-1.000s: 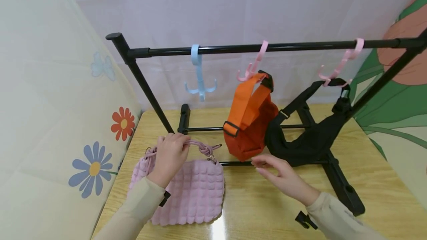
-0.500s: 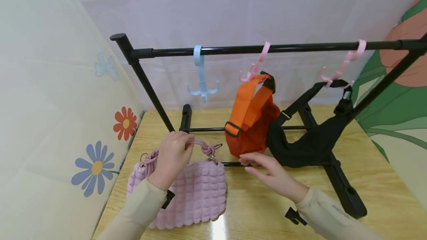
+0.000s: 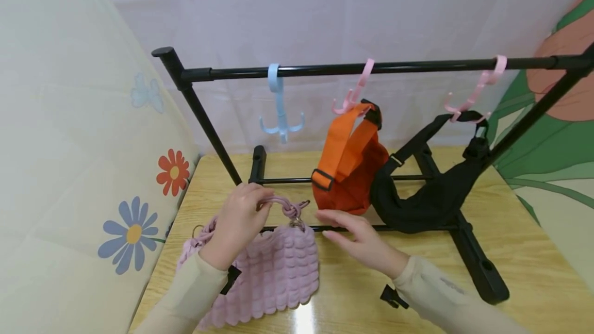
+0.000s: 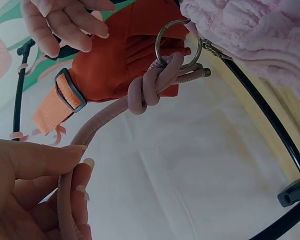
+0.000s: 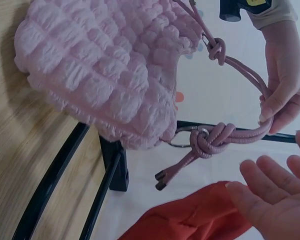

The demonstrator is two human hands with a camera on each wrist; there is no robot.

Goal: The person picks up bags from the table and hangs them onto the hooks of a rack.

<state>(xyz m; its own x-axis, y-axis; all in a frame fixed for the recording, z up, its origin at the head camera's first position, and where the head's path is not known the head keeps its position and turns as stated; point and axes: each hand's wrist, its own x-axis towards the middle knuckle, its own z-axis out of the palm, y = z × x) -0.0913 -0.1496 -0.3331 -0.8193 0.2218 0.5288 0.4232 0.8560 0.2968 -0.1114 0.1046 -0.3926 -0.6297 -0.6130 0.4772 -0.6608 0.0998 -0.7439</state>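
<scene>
A pink quilted handbag [image 3: 278, 272] with a knotted cord handle [image 3: 278, 199] is at the lower left in the head view. My left hand [image 3: 238, 220] pinches that handle between thumb and fingers, as the left wrist view also shows. Metal rings [image 4: 176, 45] join the knotted cord to the bag. To the right of the bag, my right hand [image 3: 359, 241] holds nothing; its fingers are extended and apart from the handle. Behind the hands, a light blue hook [image 3: 280, 107] hangs from the black rack bar [image 3: 320, 70].
An orange bag [image 3: 345, 169] hangs from a pink hook [image 3: 357, 89] on the rack. Farther right, a black sling bag [image 3: 427, 195] hangs from another pink hook [image 3: 478, 92]. The rack's foot [image 3: 482, 267] stands on the wooden table [image 3: 348, 303].
My right hand has moved left, from below the orange bag toward the handbag. The handle stays in my left hand, while the bag's body has tilted slightly and its right side shifted right.
</scene>
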